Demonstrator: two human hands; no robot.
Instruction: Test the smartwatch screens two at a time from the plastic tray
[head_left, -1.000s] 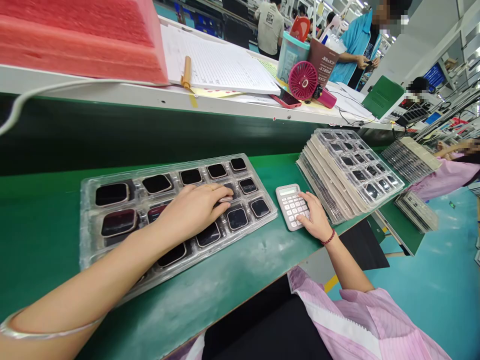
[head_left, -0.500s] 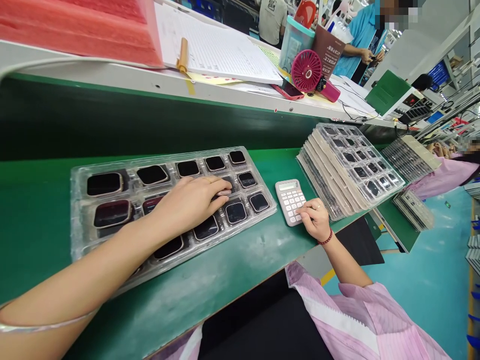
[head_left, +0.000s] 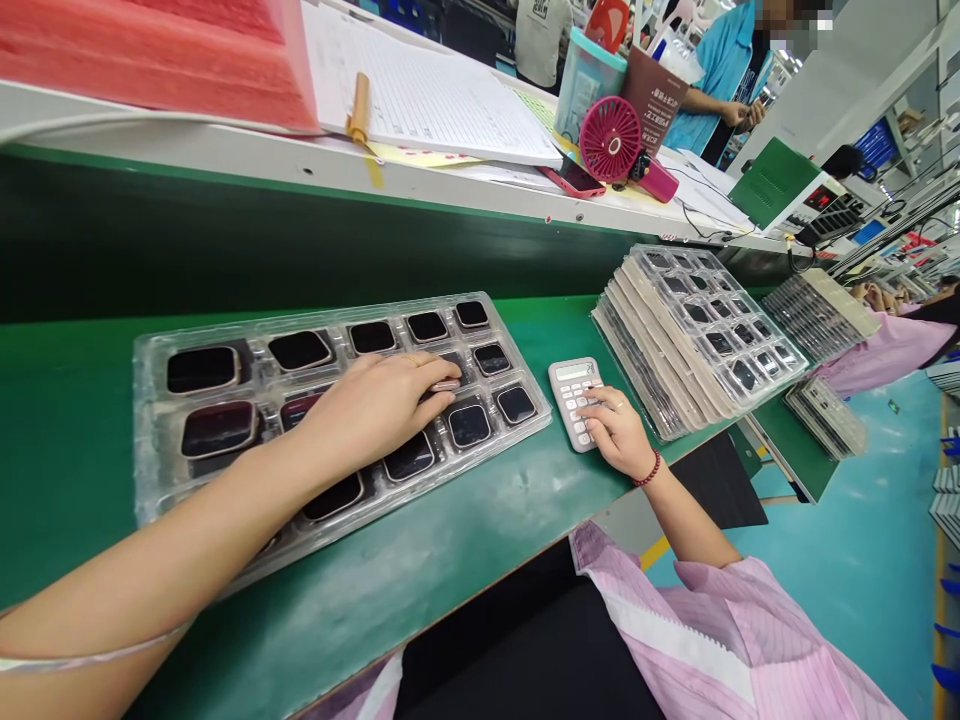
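A clear plastic tray (head_left: 536, 425) of dark, rounded-square smartwatch screens (head_left: 202, 370) lies on the green bench. My left hand (head_left: 390, 395) reaches over its middle, thumb and fingers pinched on the metallic edge of one smartwatch screen (head_left: 448, 384); that piece is mostly hidden and still within the tray. Right of the tray is a small pale pink calculator (head_left: 576, 374) with digits on its display. Over its right-hand keys is my right hand (head_left: 616, 430), fingers apart and bent, fingertips at the keys, holding nothing.
Stacked trays (head_left: 675, 340) of dark pieces stand right of the calculator. On the shelf behind are papers (head_left: 435, 90), a pink fan (head_left: 611, 140), a phone (head_left: 574, 180) and red foam (head_left: 150, 60). A person in blue (head_left: 720, 70) stands beyond; a pink sleeve (head_left: 885, 350) shows far right.
My right hand's fingers have shifted up the calculator keys and spread apart. The display has gone from a single digit to more digits. My left hand keeps its pinch in the tray.
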